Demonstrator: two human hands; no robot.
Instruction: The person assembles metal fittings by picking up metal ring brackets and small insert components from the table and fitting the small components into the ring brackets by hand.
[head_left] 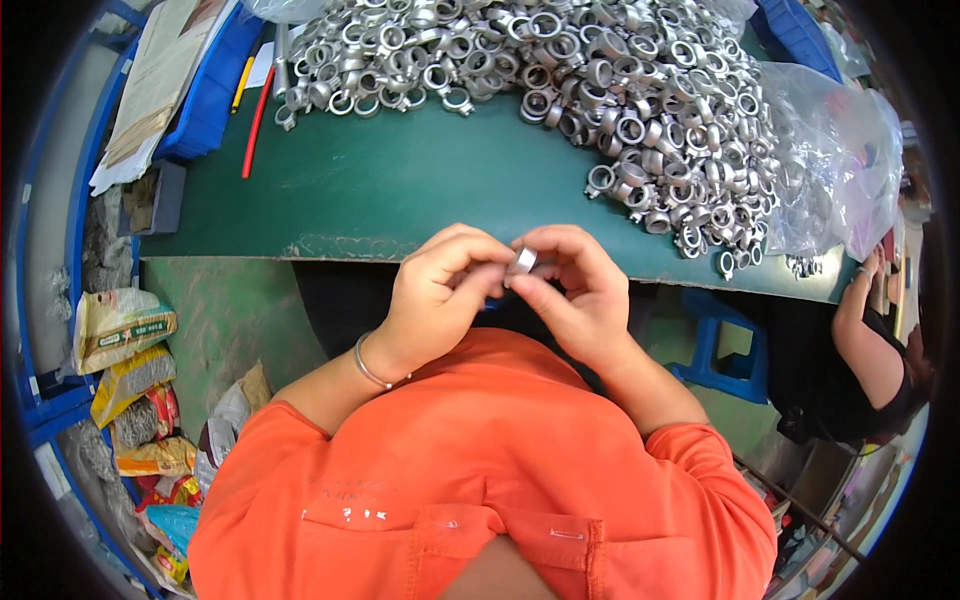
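Hands hold ring; blu bin w/ pprs

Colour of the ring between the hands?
Silver-grey, metallic. The ring shows best in the head view.

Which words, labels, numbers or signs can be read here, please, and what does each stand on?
I don't copy out wording, but this is where print or marks show:
Pale sack: green printed band, not quoted.
Papers: print too small to read.
Orange shirt: white marks, too blurred to tell if lettering.
Held ring: none legible.
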